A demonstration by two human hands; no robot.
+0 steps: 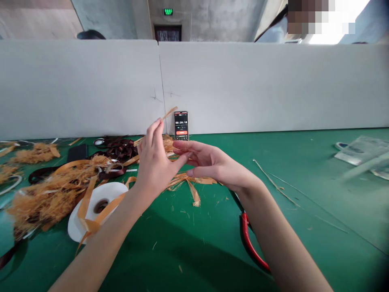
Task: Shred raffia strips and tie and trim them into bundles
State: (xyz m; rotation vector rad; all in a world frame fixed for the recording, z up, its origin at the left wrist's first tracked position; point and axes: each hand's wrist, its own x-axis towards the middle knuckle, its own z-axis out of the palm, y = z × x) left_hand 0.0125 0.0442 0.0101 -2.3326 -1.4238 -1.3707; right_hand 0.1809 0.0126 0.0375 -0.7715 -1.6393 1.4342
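Raised above the green table, my left hand (153, 162) pinches a short tan ribbon strip (170, 113) at its fingertips, and the strip points up to the right. My right hand (209, 162) faces it with fingers stretched and thumb apart, and nothing shows in its grasp. The left thumb reaches close to the right fingers; I cannot tell if they touch. Below both hands lies a bunch of tan ribbon pieces (194, 194), partly hidden by them. Red-handled scissors or pliers (251, 243) rest beside my right forearm, which covers part of them.
A white spool (77, 227) with orange ribbon lies at left, near frayed tan fibre (54, 194) and dark brown ribbon (121, 148). A phone showing a timer (181, 123) leans on the white partition (258, 89). Thin strands (285, 192) and a clear plastic bag (363, 150) lie at right.
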